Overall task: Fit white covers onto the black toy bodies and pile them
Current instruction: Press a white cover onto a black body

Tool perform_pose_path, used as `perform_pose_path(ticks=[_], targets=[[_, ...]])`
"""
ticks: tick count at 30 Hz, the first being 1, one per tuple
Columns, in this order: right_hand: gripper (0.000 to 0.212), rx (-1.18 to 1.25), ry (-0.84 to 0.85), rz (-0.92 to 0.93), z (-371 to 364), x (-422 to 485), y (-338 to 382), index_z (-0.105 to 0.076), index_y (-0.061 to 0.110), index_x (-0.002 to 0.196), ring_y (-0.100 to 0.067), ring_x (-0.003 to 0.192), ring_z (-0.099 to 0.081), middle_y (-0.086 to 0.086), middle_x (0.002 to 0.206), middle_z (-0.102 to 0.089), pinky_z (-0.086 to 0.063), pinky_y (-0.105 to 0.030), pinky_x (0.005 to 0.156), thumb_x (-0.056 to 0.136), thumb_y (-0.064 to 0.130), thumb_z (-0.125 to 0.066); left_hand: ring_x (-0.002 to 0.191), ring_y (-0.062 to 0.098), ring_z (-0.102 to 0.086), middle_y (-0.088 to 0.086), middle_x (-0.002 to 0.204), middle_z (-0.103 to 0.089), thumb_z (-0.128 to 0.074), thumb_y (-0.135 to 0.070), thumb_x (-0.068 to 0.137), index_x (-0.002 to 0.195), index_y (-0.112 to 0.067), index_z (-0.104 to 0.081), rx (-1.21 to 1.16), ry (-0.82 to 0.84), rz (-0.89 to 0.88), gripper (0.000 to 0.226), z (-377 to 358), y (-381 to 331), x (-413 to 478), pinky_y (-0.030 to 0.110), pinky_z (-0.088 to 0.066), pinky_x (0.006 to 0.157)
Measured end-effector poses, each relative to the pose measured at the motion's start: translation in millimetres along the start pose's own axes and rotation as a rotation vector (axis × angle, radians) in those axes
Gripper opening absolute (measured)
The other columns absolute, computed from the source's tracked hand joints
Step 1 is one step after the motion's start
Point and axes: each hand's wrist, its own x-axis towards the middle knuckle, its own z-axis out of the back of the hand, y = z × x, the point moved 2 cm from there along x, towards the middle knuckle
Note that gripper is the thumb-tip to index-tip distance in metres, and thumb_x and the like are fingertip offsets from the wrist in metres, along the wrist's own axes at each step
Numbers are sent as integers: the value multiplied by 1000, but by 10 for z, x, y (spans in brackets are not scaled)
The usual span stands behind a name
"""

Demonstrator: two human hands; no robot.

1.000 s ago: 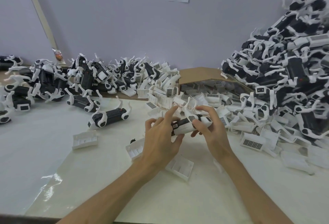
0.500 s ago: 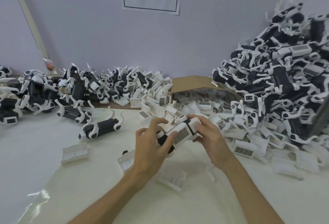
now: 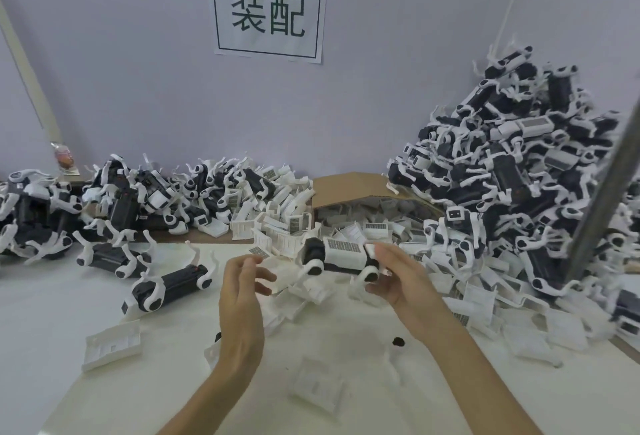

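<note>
A black toy body with a white grilled cover (image 3: 341, 254) fitted on top hangs above the table's middle. My right hand (image 3: 398, 277) grips its right end, fingers curled round it. Apart from the toy, to its left, my left hand (image 3: 242, 285) has relaxed fingers and holds nothing. A tall pile of covered toys (image 3: 526, 171) rises at the right. Uncovered black bodies (image 3: 169, 284) lie at the left, with more heaped behind them (image 3: 121, 199). Loose white covers (image 3: 112, 348) lie on the table.
An open cardboard box (image 3: 349, 187) full of white covers lies on its side at the back centre. A grey pole (image 3: 602, 199) leans across the right pile. A small black piece (image 3: 398, 341) lies near my right forearm. A paper sign (image 3: 266, 12) hangs on the wall.
My left hand has let go of the toy and drawn back to the left. The right hand has lifted the covered toy up and to the right. The camera has tilted upward.
</note>
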Motion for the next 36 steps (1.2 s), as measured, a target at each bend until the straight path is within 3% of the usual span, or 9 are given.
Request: perform_pose_path(ticks=[4, 9, 12, 16, 21, 25, 28, 31, 36], targets=[[23, 189, -208, 60, 166, 256, 514, -67, 1, 110, -16, 76, -73, -11, 97, -71, -58, -23, 63, 94, 17, -67, 68, 11, -57, -4, 78, -67, -38, -28, 108, 99, -21, -59, 25, 35, 2, 24, -35, 28, -3, 29, -41, 72], [45, 360, -419, 191, 362, 978, 1731, -44, 10, 141, -36, 131, -51, -22, 147, -45, -45, -44, 109, 106, 38, -45, 66, 8, -57, -7, 83, -66, -39, -32, 107, 100, -24, -58, 91, 108, -44, 22, -77, 8, -89, 32, -42, 75], [32, -62, -558, 184, 273, 1017, 1730, -51, 15, 131, -27, 111, -63, -16, 136, -56, -51, -33, 88, 104, 29, -44, 65, 8, -57, -7, 83, -66, -40, -40, 100, 100, -24, -58, 81, 112, -65, 24, -70, -36, -78, 35, -42, 74], [15, -400, -335, 248, -35, 698, 856, -65, 21, 104, -14, 80, -69, -5, 105, -70, -51, -26, 69, 100, 14, -53, 68, 9, -58, -8, 86, -66, -37, -45, 91, 101, -23, -58, 97, 153, -77, 32, -94, -45, -99, 31, -41, 72], [27, -829, -14, 116, -280, 373, -371, -65, 29, 121, -10, 117, -56, 9, 127, -60, -44, -10, 82, 95, 24, -63, 70, 8, -58, -7, 85, -65, -39, -43, 91, 99, -23, -59, 119, 135, -107, 29, -67, -55, -129, 30, -44, 73], [42, -1289, 99, 215, -317, 323, -667, -58, 31, 132, -12, 130, -44, 9, 137, -56, -21, -30, 105, 92, 43, -61, 77, 5, -60, -5, 89, -65, -51, -26, 102, 99, -25, -57, 208, 113, -97, 7, -76, -5, -63, 14, -43, 68], [8, -1300, 113, 302, -304, 234, -703, -54, 35, 94, -7, 101, -47, 15, 105, -56, -25, -34, 106, 91, 40, -59, 94, 12, -59, -9, 103, -64, -63, -11, 94, 109, -24, -57, 444, 27, -235, 21, 12, -47, 39, 29, -44, 82], [7, -1244, 73, 333, -286, 216, -655, -59, 28, 86, -9, 91, -47, 14, 95, -55, -35, -40, 101, 89, 28, -65, 115, 27, -51, 4, 121, -60, -73, -6, 81, 125, -13, -57, 753, -218, -392, 47, 176, -125, 189, 45, -36, 95], [8, -1176, 34, 353, -305, 198, -613, -69, 12, 82, -19, 100, -57, 1, 102, -66, -39, -35, 91, 85, 18, -73, 143, 34, -29, 15, 151, -41, -73, -14, 82, 149, -9, -38, 951, -279, -79, 76, 466, 10, 443, 56, -26, 113]])
